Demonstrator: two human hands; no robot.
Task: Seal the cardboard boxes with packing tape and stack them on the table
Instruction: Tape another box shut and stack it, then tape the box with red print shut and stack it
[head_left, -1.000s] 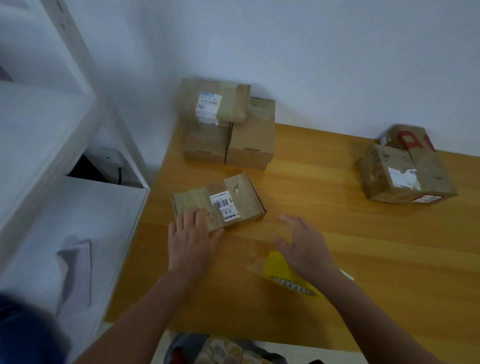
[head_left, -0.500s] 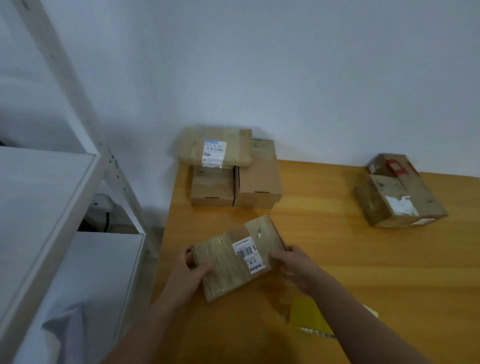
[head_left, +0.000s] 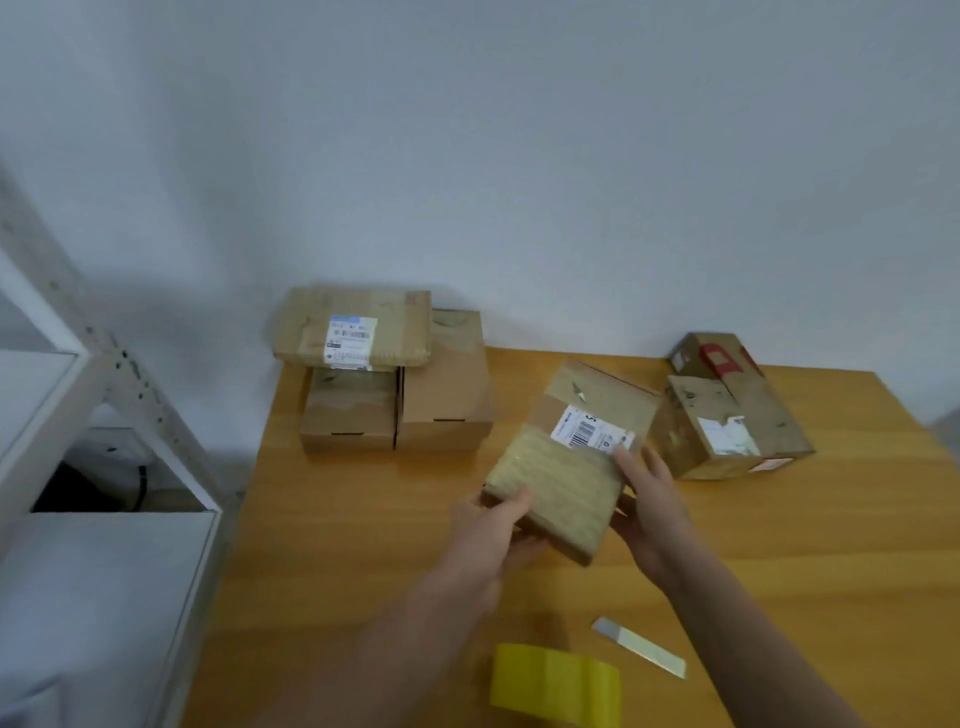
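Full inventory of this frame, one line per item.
held box: 1, brown with white label, above table centre
stacked boxes: 3, brown, table's back left, one atop two
right boxes: 1 or 2, unclear, brown, red print, back right
tape roll: 1, yellow, near edge
strip: 1, pale, right of tape roll
table: 1, orange wood, centre
shelf: 1, white, left
left hand: 1, grips held box's near corner
right hand: 1, grips its right side

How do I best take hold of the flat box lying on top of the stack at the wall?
Grip its two short ends, left and right, coming from the front. The flat box lies wide across the lower boxes, the wall is close behind, and both ends seem free.
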